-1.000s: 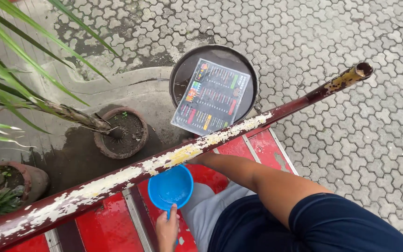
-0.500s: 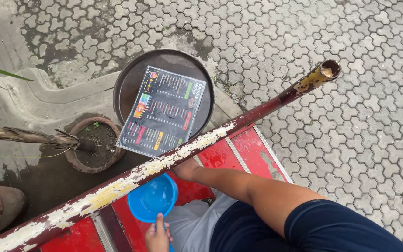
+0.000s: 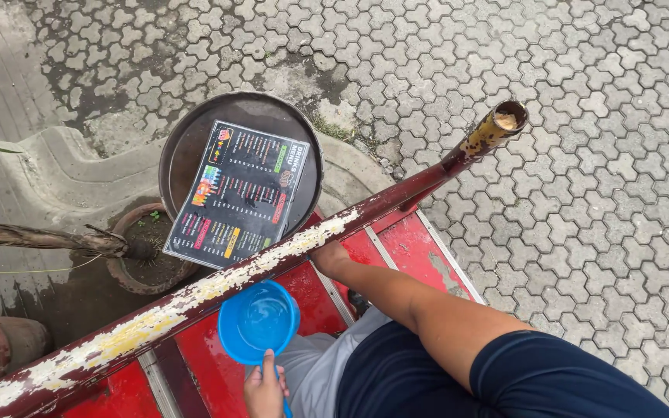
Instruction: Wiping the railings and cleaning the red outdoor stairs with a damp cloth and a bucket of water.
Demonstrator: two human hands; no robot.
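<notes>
Right hand (image 3: 328, 255) mostly hidden behind the peeling red-and-cream rail (image 3: 257, 267), set against or gripping it; whether its fingers are clenched cannot be told. Left hand (image 3: 265, 391) cut off by the bottom edge, fingers wrapped around the handle of a blue plastic dipper (image 3: 259, 321). Dipper is round, bright blue, mouth up, holding clear water, held just below the rail over the red platform (image 3: 420, 248); beyond the rail a dark round tray (image 3: 187, 147) carries a laminated black card (image 3: 238, 193), beside a potted plant (image 3: 145, 255).
</notes>
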